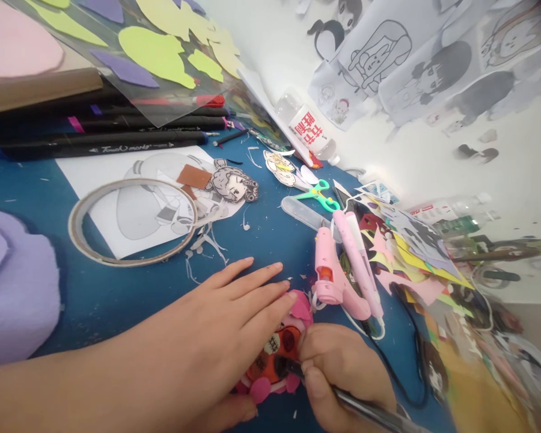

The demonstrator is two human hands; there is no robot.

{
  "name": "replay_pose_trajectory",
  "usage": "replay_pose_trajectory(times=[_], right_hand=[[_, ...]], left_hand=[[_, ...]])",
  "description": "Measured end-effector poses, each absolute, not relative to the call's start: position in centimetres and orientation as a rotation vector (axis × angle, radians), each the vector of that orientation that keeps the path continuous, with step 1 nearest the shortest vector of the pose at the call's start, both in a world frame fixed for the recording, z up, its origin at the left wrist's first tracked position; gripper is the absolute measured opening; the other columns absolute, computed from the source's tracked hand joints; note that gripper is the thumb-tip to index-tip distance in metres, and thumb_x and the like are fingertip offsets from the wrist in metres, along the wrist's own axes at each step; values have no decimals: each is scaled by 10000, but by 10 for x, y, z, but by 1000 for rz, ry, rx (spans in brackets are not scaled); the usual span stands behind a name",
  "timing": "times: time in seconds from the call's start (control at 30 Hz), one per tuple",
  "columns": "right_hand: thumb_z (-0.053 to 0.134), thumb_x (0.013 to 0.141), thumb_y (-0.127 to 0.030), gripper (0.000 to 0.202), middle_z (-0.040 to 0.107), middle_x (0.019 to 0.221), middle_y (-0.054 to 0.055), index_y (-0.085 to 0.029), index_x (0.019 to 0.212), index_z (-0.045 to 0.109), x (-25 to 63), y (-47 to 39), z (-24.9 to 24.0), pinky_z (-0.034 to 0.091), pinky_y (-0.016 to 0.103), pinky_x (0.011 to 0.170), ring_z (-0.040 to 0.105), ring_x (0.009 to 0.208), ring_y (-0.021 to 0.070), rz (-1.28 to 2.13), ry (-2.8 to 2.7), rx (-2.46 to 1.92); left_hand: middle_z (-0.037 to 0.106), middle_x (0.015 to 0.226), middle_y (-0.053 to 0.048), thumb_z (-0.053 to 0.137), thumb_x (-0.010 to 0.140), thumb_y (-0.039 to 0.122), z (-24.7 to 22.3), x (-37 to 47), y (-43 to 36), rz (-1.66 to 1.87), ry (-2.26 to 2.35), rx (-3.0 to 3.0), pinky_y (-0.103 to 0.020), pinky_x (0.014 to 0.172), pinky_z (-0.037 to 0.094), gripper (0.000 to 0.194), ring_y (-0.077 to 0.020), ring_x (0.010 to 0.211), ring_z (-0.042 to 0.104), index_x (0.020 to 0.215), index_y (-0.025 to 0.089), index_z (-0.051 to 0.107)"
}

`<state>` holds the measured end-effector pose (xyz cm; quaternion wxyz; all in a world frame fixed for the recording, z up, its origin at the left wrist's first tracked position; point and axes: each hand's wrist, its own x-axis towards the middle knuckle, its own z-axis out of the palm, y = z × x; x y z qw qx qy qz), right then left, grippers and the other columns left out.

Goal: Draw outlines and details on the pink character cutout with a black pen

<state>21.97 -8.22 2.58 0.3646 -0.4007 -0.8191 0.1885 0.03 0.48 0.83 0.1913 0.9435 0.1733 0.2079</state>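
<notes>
On the blue tabletop (pixel 261 237), a pink-and-orange piece (pixel 275 344) is partly covered by the outspread left hand (pixel 234 325); a black pen (pixel 360 405) is gripped by the right hand (pixel 342 370), tip at the orange. A glue gun (pixel 329 270) is seen nearby.

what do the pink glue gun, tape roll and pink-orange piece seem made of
Pink glue gun: probably hard plastic, satin, with a smooth moulded body.
Tape roll: likely cardboard, matt, going by its dull, pale ring.
Pink-orange piece: perhaps foam or felt, from its flat cut shapes; partly covered, finish unclear.
</notes>
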Motion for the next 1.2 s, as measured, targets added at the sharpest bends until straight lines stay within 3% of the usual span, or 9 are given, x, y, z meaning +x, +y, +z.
replay_pose_trajectory(times=[0.17, 0.37, 0.83, 0.9, 1.07, 1.2], right_hand=[[352, 1065, -109, 247, 491, 648, 0, -207, 850, 424, 218, -80, 25, 422, 250, 566, 459, 582, 122, 549, -2053, -1010], [344, 1056, -102, 263, 494, 652, 8, -206, 823, 410, 219, -81, 25, 428, 251, 571, 486, 589, 128, 554, -2057, -1059], [346, 1092, -152, 267, 458, 657, -6, -219, 833, 351, 220, -83, 24, 426, 248, 573, 472, 600, 126, 595, -2019, -1094], [346, 1097, -162, 271, 452, 651, -10, -219, 832, 349, 221, -82, 24, 420, 247, 566, 460, 592, 123, 608, -2010, -1090], [378, 1072, -134, 252, 477, 651, -7, -215, 834, 357, 223, -85, 29, 461, 239, 572, 495, 596, 122, 570, -2025, -1122], [409, 1046, -109, 234, 494, 650, 3, -194, 829, 425, 221, -88, 34, 530, 234, 585, 562, 607, 127, 527, -1933, -1165]], left_hand=[[501, 1612, 28, 845, 800, 601, 9, 1, 5, 554, 482, 2603, -303, 1300, 22, 844, -172, 1551, 382, 1500, 234, 551], [539, 1587, 36, 858, 773, 634, 11, 1, 4, 581, 505, 2671, -233, 1268, -78, 887, -157, 1532, 414, 1497, 225, 549], [536, 1595, 7, 889, 729, 634, 8, -1, 5, 598, 484, 2737, -260, 1275, -104, 986, -184, 1531, 421, 1522, 197, 499], [497, 1622, -18, 904, 727, 570, 5, -2, 7, 602, 417, 2730, -310, 1292, -63, 1015, -204, 1554, 382, 1549, 174, 459], [409, 1666, -67, 893, 751, 454, 2, -3, 12, 508, 321, 2672, -505, 1305, 192, 1001, -303, 1563, 358, 1580, 157, 416], [386, 1682, -23, 931, 705, 480, 5, -2, 17, 412, 352, 2553, -507, 1304, 203, 1101, -300, 1576, 320, 1615, 235, 362]])
